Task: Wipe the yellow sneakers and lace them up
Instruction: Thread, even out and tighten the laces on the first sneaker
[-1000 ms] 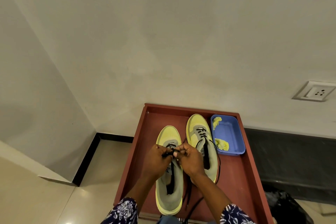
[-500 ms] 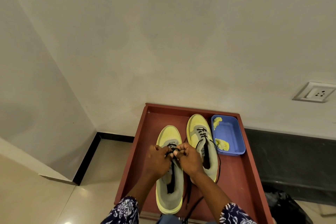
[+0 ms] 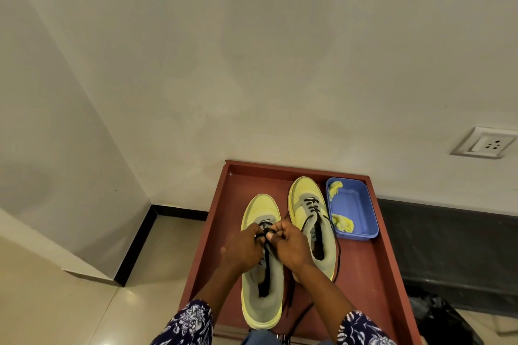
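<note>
— So, where are the yellow sneakers?
— Side by side on the red-brown tray [image 3: 224, 246]. The left sneaker [image 3: 262, 288] sits nearer; the right sneaker [image 3: 311, 221] is further back, just beside a blue tub [image 3: 361, 204] holding a yellow cloth [image 3: 343, 223].
— And the hands?
— Both are over the left sneaker. The left hand [image 3: 242, 249] and the right hand [image 3: 290, 245] each pinch its black lace [image 3: 263, 231], fingers curled, nearly touching.

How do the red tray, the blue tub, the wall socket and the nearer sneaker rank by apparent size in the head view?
1. Red tray
2. Nearer sneaker
3. Blue tub
4. Wall socket

The nearer sneaker sits closer to the camera than the tub, which exaggerates its size.
</note>
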